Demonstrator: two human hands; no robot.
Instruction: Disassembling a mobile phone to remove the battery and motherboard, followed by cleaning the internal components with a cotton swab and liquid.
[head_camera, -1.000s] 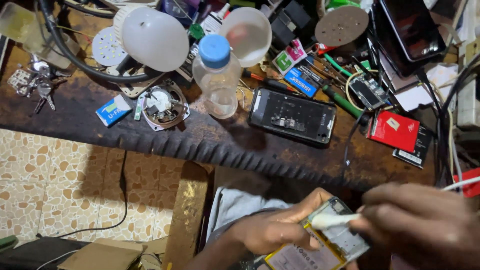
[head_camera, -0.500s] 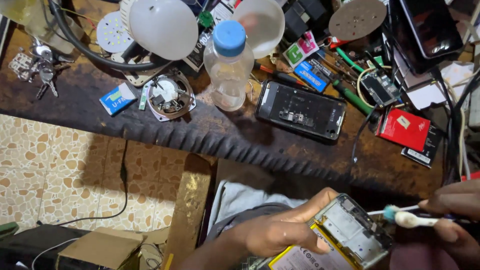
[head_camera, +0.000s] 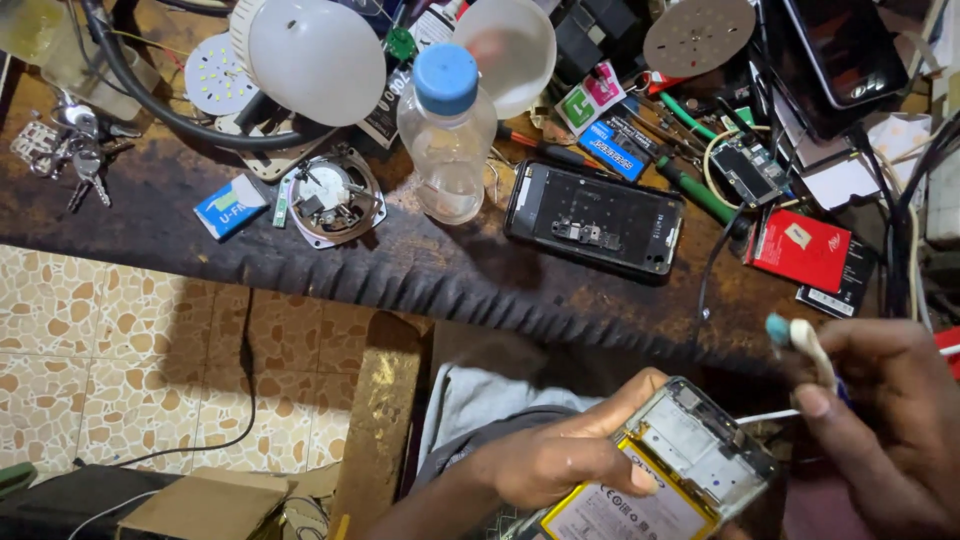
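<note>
We cradle the opened phone (head_camera: 672, 470) in our left hand (head_camera: 560, 462), fingers curled under it and thumb pressed across its yellow battery (head_camera: 620, 512), so the exposed board faces up, low at five o'clock in the view. Our right hand (head_camera: 890, 420), at four o'clock, pinches a white tool with a teal tip (head_camera: 800, 345) between thumb and fingers, its tip raised just off the phone's top corner. At twelve o'clock the dark bench (head_camera: 300, 260) carries a second phone shell (head_camera: 595, 218), a capped bottle (head_camera: 447, 135) and a white bulb (head_camera: 315, 60), all within reach.
</note>
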